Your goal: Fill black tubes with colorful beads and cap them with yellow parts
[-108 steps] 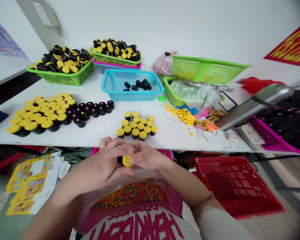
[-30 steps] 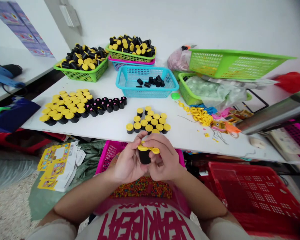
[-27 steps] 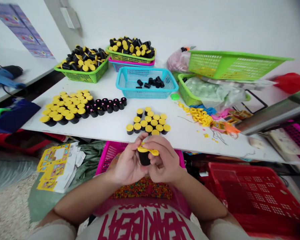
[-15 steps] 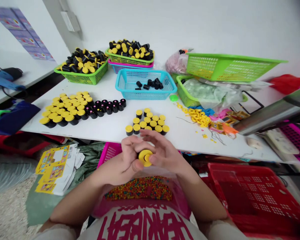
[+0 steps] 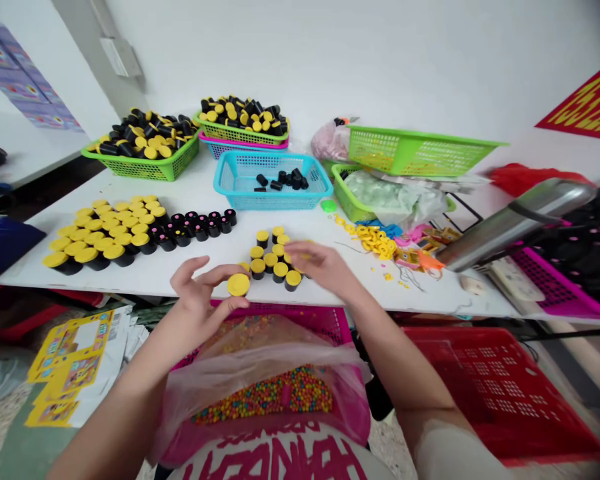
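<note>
Between the thumb and fingers of my left hand [image 5: 203, 297] is a small black container with a yellow cap [image 5: 239, 285], held near the table's front edge. My right hand [image 5: 325, 268] reaches over the right side of a group of similar yellow-capped containers [image 5: 271, 260]; its fingers are stretched out, and the containers beneath it are partly hidden. Below both hands, a plastic bag lies open in a pink basket [image 5: 347, 320], with many small multicoloured beads [image 5: 280, 397] inside.
Left on the table are rows of yellow-capped containers [image 5: 105, 230] and uncapped black ones [image 5: 200, 227]. Behind stand a blue basket [image 5: 275, 199] and a full green basket [image 5: 145, 167]. Yellow rings [image 5: 375, 241] lie at right, near a metal tube [image 5: 510, 223]. A red crate [image 5: 500, 393] sits lower right.
My hands have moved apart. The left one keeps the yellow-capped container and has gone left; the right one has let go of it and moved forward over the group. The camera view has shifted.
</note>
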Demonstrator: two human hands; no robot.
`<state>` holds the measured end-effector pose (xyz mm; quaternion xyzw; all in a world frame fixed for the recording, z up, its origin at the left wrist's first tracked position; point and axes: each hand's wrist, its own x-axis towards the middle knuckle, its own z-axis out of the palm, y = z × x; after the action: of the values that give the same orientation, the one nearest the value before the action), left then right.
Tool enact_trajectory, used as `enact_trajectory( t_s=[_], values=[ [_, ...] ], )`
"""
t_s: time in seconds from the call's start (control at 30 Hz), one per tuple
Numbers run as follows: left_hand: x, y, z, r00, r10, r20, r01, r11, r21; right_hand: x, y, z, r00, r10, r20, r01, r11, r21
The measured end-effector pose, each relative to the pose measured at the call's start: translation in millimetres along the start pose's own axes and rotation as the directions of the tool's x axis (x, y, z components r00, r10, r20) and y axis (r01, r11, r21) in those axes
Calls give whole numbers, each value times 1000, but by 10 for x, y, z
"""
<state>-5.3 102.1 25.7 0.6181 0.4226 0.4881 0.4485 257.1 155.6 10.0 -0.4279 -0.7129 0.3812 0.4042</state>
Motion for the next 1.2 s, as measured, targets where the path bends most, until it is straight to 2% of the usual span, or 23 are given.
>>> enact_trajectory(
  t_s=[0.03,0.07,0.1,0.13,0.2,0.27,0.43,0.5,0.53,0.57,0.6,0.63,0.7,0.73,0.77,0.8,0.9,1.03,1.2],
  values=[
    [14,-105,-36,1000,-4,-28,6,998,61,135,127,-173,987,27,-156,-56,980,-191],
    [30,-220,-71,999,-13,-37,19,988,151,276,259,-352,969,47,-244,-141,912,-386],
    [47,-335,-101,999,-31,-38,39,970,240,416,390,-526,958,75,-276,-227,786,-575],
    [66,-441,-121,997,-63,-44,73,953,293,547,513,-684,948,112,-298,-301,621,-723],
    [117,-594,-122,992,-119,-51,129,934,333,765,722,-918,925,160,-345,-377,513,-771],
    [179,-655,-69,989,-145,-41,150,934,324,902,868,-1022,901,210,-380,-434,448,-782],
    [323,-578,84,986,-154,63,129,945,301,983,998,-942,853,319,-413,-509,333,-794],
    [365,-536,33,988,-132,77,102,944,315,969,988,-912,843,345,-413,-517,308,-799],
    [385,-517,-25,992,-124,38,102,928,359,955,975,-907,840,353,-411,-518,298,-802],
    [406,-498,-102,992,-117,-45,125,889,441,937,958,-909,839,357,-410,-517,291,-805],
    [428,-480,-190,979,-102,-177,184,816,548,914,937,-913,841,355,-408,-513,288,-809],
    [451,-466,-283,941,-72,-331,282,708,647,884,912,-916,846,347,-405,-507,287,-812],
    [502,-454,-454,812,28,-583,507,462,728,808,847,-910,858,321,-401,-492,291,-820],
    [528,-457,-522,753,71,-654,590,367,719,764,807,-896,871,283,-402,-480,313,-820],
    [554,-467,-573,714,100,-693,642,301,705,717,762,-874,885,231,-404,-463,346,-816],
    [578,-481,-607,702,112,-704,663,258,703,670,715,-844,898,175,-405,-440,382,-812],
    [646,-533,-631,732,129,-669,645,186,741,543,578,-718,914,-29,-405,-335,509,-793],
    [727,-581,-620,762,110,-639,618,173,767,437,473,-541,878,-242,-414,-179,635,-751],
    [758,-636,-697,766,122,-631,613,155,775,363,397,-420,853,-322,-411,-65,716,-695]
  ],
)
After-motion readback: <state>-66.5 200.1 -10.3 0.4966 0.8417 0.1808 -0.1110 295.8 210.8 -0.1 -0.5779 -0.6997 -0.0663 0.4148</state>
